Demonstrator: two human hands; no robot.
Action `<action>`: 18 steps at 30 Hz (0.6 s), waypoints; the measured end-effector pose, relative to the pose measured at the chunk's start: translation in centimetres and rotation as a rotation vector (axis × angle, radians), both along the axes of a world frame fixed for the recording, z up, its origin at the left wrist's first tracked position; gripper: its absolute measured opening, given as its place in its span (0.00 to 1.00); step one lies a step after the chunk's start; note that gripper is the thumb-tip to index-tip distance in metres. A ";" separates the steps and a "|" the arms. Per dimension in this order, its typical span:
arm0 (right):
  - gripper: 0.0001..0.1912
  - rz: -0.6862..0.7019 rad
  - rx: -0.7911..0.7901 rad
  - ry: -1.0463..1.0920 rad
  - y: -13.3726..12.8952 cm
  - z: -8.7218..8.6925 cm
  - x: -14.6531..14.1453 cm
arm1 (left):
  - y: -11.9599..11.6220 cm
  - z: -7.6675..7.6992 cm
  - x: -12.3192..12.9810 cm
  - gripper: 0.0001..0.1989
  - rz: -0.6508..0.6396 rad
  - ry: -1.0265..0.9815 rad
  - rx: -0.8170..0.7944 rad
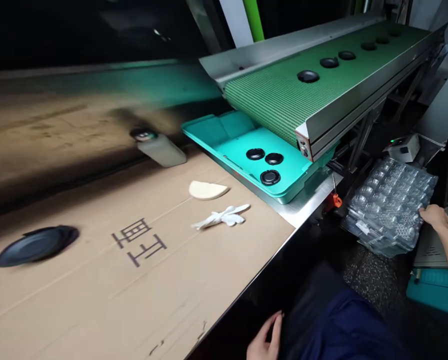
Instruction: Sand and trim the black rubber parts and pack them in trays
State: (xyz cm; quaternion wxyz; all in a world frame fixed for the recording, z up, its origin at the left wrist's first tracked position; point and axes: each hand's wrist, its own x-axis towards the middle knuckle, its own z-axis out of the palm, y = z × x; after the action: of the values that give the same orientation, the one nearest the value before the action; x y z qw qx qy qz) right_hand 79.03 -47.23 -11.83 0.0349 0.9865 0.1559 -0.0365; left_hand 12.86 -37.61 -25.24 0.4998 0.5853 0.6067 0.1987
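On the right, my right hand (436, 218) is closed on the edge of a stack of clear plastic blister trays (391, 205), its thumb and fingers at the stack's right side. The trays have rows of round moulded pockets and sit low, beside the conveyor. Near the bottom middle, my left hand (265, 340) hangs in front of the table edge with loosely bent fingers, a gap between thumb and forefinger. Nothing shows in it. Close by is the cardboard-covered tabletop (194, 280), marked with dark handwritten strokes.
Round black parts (308, 76) lie along a green conveyor belt (269, 100). Three more are on a teal bin (227, 142) at its end. A white glove (224, 217), cream half-disc (208, 190), whitish bottle (162, 150) and blurred black dish (36, 246) rest on the cardboard.
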 end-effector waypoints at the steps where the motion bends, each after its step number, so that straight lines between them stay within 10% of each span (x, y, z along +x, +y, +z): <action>1: 0.16 0.018 -0.012 -0.019 0.1 -0.2 -0.9 | -0.1 0.1 0.7 0.28 -0.024 -0.008 0.016; 7: 0.17 0.719 0.145 0.102 4.5 -4.4 -12.3 | 1.8 1.6 8.4 0.21 -0.267 -0.126 0.125; 12: 0.11 0.745 0.214 0.157 8.8 -7.5 -17.2 | 4.0 2.5 19.2 0.19 -0.470 -0.327 0.009; 18: 0.11 0.872 0.431 0.258 7.0 -6.4 -16.7 | 4.0 2.0 32.4 0.29 -0.228 -0.692 -0.575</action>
State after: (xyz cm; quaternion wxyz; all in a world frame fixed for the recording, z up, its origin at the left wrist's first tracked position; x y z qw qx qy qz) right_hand 62.36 -40.21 -18.20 -0.1774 0.8017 0.5606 -0.1073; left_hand 45.22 -33.62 -23.20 0.8335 0.3854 0.3664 0.1499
